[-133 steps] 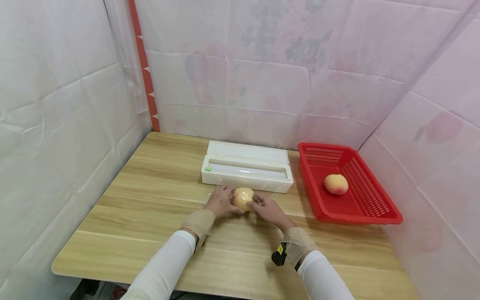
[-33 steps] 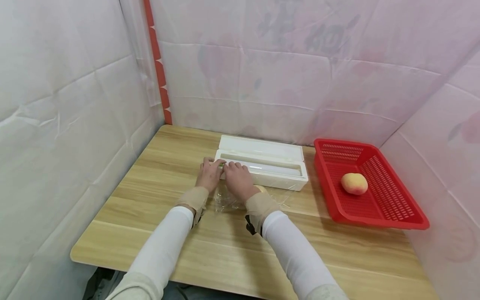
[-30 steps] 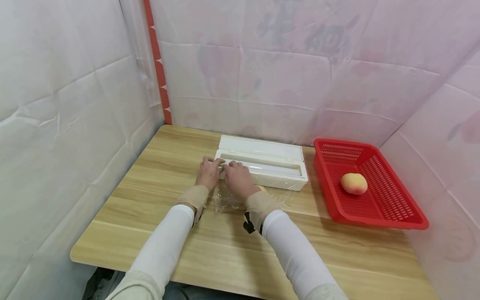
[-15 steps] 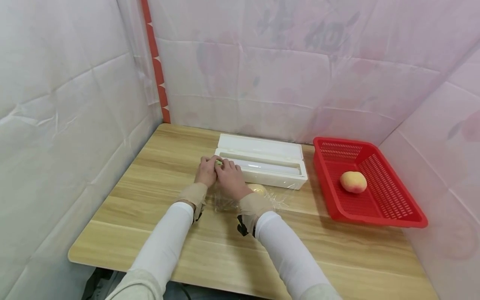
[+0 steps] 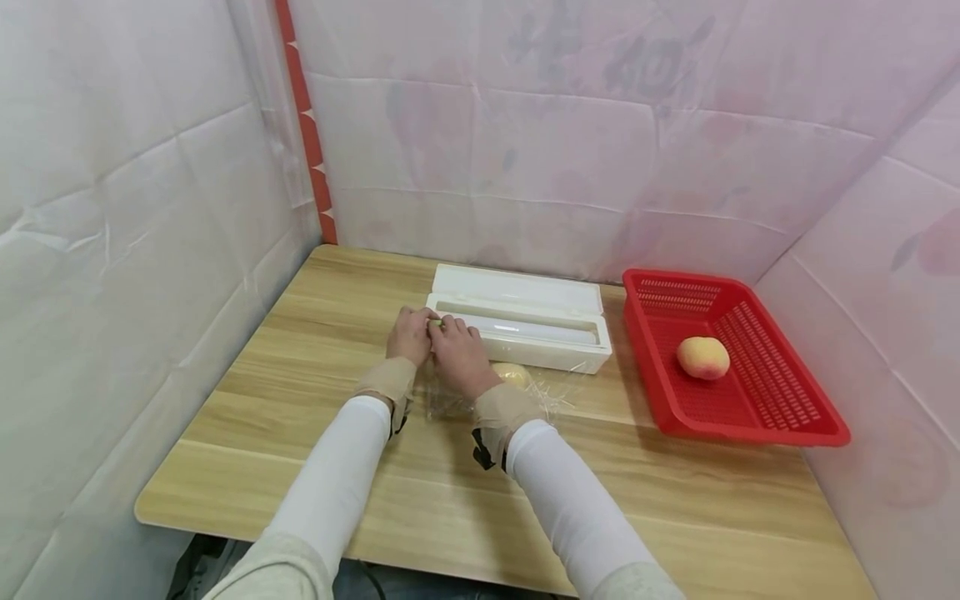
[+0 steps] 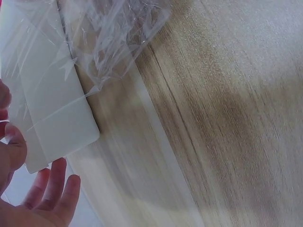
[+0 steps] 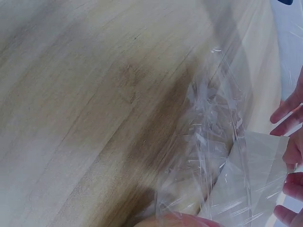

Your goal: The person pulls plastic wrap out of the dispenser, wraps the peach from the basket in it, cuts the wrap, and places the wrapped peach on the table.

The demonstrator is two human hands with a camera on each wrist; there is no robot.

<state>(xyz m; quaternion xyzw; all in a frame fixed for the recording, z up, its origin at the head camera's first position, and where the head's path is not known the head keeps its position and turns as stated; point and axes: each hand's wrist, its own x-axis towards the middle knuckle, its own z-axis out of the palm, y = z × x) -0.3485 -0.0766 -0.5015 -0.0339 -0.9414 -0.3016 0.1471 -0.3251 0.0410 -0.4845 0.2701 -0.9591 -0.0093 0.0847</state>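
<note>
A white cling film box stands with its lid open and a film roll inside. My left hand grips its left end, thumb above and fingers against the end in the left wrist view. My right hand lies beside it, fingers bent at the green slide cutter; whether they pinch it is hidden. A peach lies in front of the box under clear film, partly behind my right hand. Crumpled cling film stretches from the box over the table in the right wrist view.
A red plastic basket stands at the right of the wooden table, holding one peach. White sheeting walls in the back and both sides. The table's front edge lies under my forearms.
Both hands have left the peach and gone to the box's left end beside the green cutter. Since half a second ago they have barely moved; the view has shifted slightly.
</note>
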